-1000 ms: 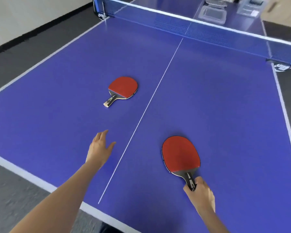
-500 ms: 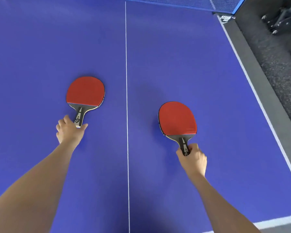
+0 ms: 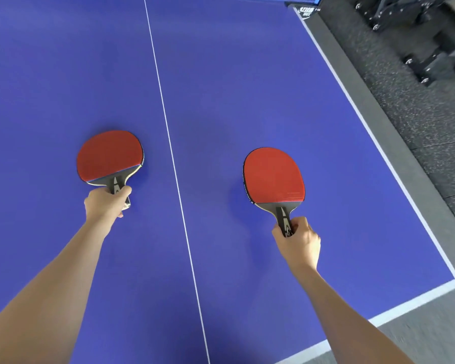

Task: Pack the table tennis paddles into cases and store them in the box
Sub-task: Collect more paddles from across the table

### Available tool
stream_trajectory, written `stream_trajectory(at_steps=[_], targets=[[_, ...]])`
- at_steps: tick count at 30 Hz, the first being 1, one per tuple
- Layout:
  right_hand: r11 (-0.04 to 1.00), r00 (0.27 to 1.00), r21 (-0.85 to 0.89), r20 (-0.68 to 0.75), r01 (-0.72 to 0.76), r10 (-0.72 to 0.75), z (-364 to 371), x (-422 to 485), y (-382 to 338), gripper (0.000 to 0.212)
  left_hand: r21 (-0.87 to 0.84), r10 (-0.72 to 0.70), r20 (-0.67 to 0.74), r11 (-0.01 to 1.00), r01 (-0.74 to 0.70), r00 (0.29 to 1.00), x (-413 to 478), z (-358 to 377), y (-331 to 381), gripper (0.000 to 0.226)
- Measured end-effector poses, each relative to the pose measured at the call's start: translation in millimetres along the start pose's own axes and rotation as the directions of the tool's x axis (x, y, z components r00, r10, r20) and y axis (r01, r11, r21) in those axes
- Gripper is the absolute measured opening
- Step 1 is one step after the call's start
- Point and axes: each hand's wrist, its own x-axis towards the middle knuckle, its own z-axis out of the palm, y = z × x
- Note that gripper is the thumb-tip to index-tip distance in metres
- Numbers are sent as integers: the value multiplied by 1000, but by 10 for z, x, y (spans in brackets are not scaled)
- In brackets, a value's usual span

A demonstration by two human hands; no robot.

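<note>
Now, left hand (image 3: 104, 206): mid-left, fingers wrapped round a handle, likely to carry it to a case
Left paddle (image 3: 109, 156): left of the white centre line (image 3: 168, 132), red rubber up, on or just over the blue table (image 3: 221, 74)
Right paddle (image 3: 273, 176): right of centre, red face up, dark edge
Right hand (image 3: 298, 243): curled round its black handle
Cases, box: not in frame

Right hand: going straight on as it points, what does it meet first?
Only its own paddle; beyond that the way looks free for the right hand over the blue table, depth unclear.
</note>
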Motion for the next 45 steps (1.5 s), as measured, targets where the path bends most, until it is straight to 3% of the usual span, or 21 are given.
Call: stream_trajectory(at_steps=[8,15,19,25,32,35,37,39,42,45], targets=[[989,999,144,-18,-45,48,-275,-222,243,27,-198,48,112,980,-25,993,-1511,592,-1,21],[977,999,212,-35,-17,24,-695,-539,939,27,-206,125,231,975,-77,965,-2856,1502,-117,16],[986,1000,168,12,20,-23,-852,-720,1423,27,-217,75,215,976,-27,974,-3464,2017,-286,16],[984,989,128,74,120,-130,-821,-933,1715,30,-194,7,179,981,28,984,-3806,2327,-532,15],[973,968,118,138,196,-212,-509,-1074,1566,40,-208,2,222,977,45,975,-3698,2320,-677,17],[976,968,85,137,200,-211,-371,-1142,1450,38,-266,-88,330,947,182,940,-3609,2279,-759,20],[977,967,63,139,206,-212,-297,-1188,1385,38,-447,-171,464,802,396,869,-3556,2238,-797,32],[979,961,27,186,201,-203,-224,-1242,1351,36,-523,-205,544,676,519,814,-3527,2187,-815,42],[978,957,-33,219,204,-192,-151,-1315,1367,34,-502,-168,605,678,537,778,-3525,2131,-828,58],[976,951,-66,246,207,-186,-107,-1340,1402,40,-493,-143,625,690,530,767,-3519,2085,-820,55]])
